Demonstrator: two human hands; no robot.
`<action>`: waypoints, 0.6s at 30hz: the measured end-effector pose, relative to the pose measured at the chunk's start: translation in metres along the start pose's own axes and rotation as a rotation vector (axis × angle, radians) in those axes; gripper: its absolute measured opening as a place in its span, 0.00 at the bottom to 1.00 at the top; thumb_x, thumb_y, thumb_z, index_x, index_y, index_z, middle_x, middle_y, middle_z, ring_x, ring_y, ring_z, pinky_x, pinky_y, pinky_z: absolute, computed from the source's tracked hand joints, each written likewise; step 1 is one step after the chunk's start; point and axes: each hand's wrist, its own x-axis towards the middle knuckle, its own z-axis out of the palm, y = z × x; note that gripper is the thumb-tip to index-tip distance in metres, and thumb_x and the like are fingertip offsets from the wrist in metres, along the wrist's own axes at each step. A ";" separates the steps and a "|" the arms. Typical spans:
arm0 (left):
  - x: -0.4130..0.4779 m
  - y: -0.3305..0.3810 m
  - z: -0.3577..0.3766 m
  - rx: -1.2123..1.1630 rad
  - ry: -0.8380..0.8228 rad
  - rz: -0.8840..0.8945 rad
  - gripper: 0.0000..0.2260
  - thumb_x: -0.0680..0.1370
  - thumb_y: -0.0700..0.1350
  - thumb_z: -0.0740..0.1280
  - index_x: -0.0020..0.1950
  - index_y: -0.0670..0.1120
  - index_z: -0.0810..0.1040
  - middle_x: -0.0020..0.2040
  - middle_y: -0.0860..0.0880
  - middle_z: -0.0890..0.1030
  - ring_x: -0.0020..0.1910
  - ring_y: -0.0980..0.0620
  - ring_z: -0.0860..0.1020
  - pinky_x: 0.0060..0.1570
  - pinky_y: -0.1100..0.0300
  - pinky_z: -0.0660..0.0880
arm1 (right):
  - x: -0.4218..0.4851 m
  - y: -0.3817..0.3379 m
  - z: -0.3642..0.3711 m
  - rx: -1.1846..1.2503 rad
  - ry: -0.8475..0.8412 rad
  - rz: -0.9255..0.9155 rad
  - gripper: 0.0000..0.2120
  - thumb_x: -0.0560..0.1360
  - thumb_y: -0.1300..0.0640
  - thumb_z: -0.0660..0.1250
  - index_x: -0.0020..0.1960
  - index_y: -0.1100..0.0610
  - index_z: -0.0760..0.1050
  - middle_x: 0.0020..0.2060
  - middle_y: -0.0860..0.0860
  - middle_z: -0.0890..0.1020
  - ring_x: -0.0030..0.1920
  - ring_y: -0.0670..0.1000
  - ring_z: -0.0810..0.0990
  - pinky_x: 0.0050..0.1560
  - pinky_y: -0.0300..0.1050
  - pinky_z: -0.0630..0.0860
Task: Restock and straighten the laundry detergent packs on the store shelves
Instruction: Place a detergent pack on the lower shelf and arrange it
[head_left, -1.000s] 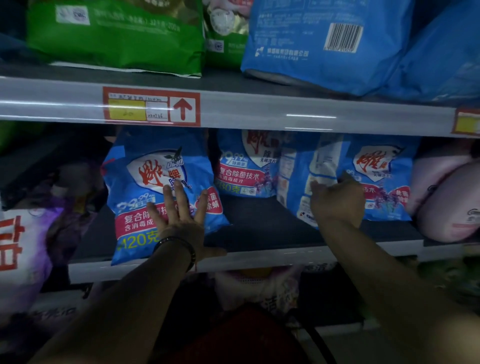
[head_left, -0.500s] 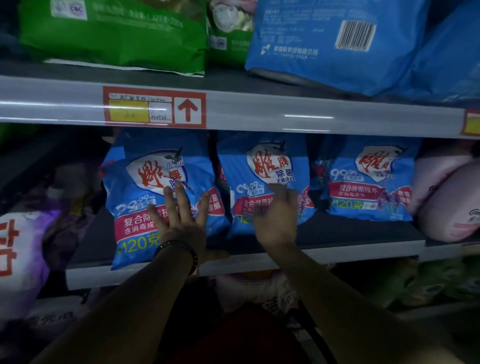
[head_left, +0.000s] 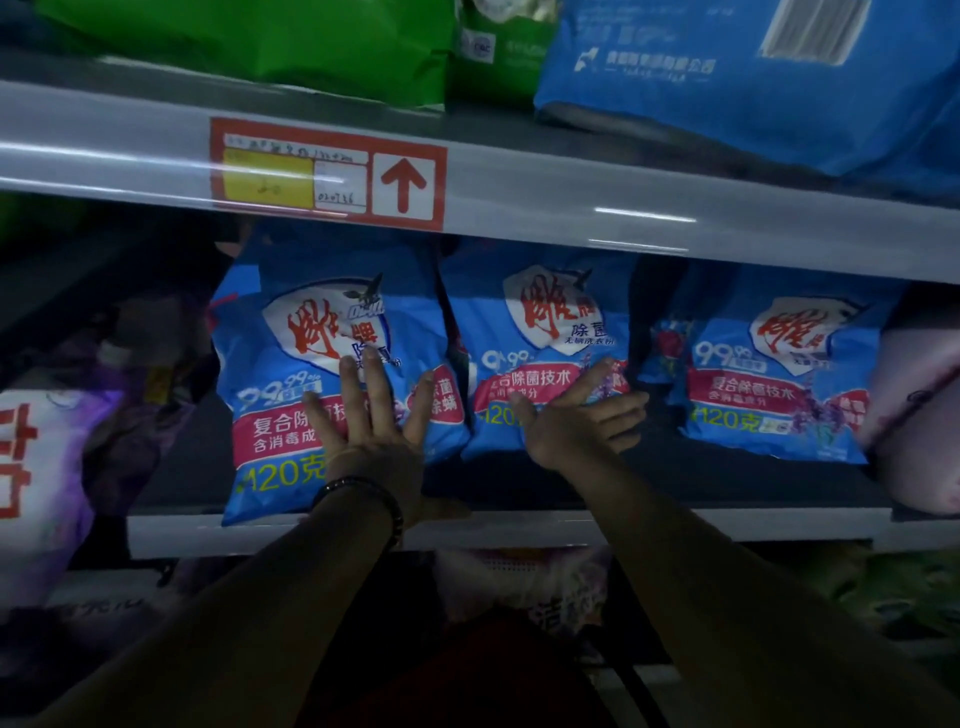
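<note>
Three blue detergent packs stand in a row on the middle shelf (head_left: 727, 525). My left hand (head_left: 371, 421) lies flat, fingers spread, against the left pack (head_left: 291, 364), which leans forward to the shelf's front edge. My right hand (head_left: 576, 421) presses with straight fingers on the lower front of the middle pack (head_left: 540, 332). The right pack (head_left: 769, 374) stands untouched, a gap apart from the middle one.
Green packs (head_left: 260, 41) and a large blue bag (head_left: 753, 88) lie on the shelf above, behind a rail with a red price tag (head_left: 327, 174). Pink packs (head_left: 919, 415) sit at the right, purple-white packs (head_left: 41, 467) at the left. More packs fill the shelf below.
My right hand moved left from the right-hand pack to the middle pack, which came forward and now faces front. The left hand stayed on the left pack.
</note>
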 end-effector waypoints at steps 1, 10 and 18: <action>0.001 0.001 0.001 0.012 0.004 -0.004 0.63 0.75 0.60 0.74 0.74 0.51 0.16 0.74 0.27 0.22 0.74 0.21 0.26 0.65 0.15 0.36 | 0.003 -0.006 0.002 0.009 0.018 0.021 0.64 0.74 0.22 0.61 0.78 0.53 0.17 0.76 0.73 0.26 0.81 0.74 0.32 0.79 0.71 0.37; -0.009 -0.001 -0.016 0.026 -0.050 0.084 0.67 0.66 0.81 0.64 0.75 0.50 0.17 0.72 0.28 0.19 0.73 0.22 0.24 0.60 0.17 0.27 | -0.012 -0.005 -0.003 0.017 -0.030 0.020 0.61 0.76 0.25 0.62 0.77 0.51 0.16 0.76 0.71 0.24 0.81 0.76 0.37 0.80 0.73 0.41; -0.036 -0.045 -0.037 -0.605 0.398 -0.381 0.39 0.71 0.60 0.78 0.75 0.47 0.65 0.75 0.36 0.65 0.73 0.31 0.65 0.69 0.33 0.64 | -0.073 -0.005 -0.010 -0.083 -0.223 -0.129 0.55 0.80 0.37 0.68 0.85 0.57 0.32 0.82 0.69 0.35 0.83 0.70 0.46 0.82 0.66 0.50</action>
